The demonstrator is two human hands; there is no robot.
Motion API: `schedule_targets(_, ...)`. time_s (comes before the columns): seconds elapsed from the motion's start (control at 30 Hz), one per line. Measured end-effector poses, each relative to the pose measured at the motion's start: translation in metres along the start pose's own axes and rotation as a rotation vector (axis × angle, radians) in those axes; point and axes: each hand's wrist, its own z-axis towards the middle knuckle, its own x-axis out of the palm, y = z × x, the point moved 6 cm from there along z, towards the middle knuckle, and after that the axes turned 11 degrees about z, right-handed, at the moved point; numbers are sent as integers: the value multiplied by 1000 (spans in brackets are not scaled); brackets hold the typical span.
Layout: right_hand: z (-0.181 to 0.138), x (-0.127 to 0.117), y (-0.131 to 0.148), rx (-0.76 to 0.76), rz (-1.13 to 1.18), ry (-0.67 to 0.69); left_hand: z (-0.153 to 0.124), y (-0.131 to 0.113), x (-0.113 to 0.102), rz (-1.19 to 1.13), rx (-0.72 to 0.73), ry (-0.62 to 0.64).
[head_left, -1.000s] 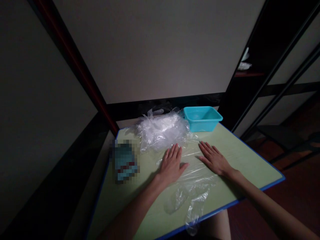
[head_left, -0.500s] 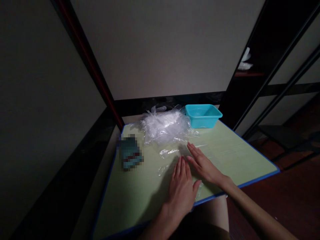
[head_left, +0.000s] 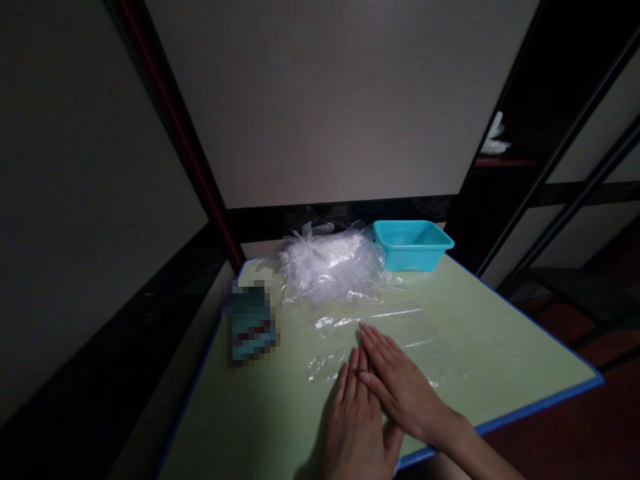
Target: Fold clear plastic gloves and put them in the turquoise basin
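Clear plastic gloves or bags, thin and flattened, lie on the pale green table; one such plastic sheet spreads under and beyond my fingers. My left hand rests palm down near the table's front edge, fingers stretched out toward the sheet. My right hand lies flat just right of it, its thumb side against the left hand's fingers, over the sheet. Neither hand grips anything. Behind them sits a crumpled heap of clear plastic.
A turquoise plastic basin stands at the back right of the table, touching or close to the plastic heap. On the left lies a blurred-out dark green item. Cabinet panels rise behind; a dark shelf opening is at right.
My right hand has come down and left to lie against my left hand, uncovering more of the plastic sheet. The view has tilted slightly, so the table appears lower.
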Motion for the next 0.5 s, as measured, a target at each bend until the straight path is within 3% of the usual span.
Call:
schedule_targets(0.2,-14,-14,-24,2,-228,-25,-4,4,8,123,46,-5)
schedule_targets(0.5,-34,-39,-69,69,-355,-86,-2,7,13,225,100,-76)
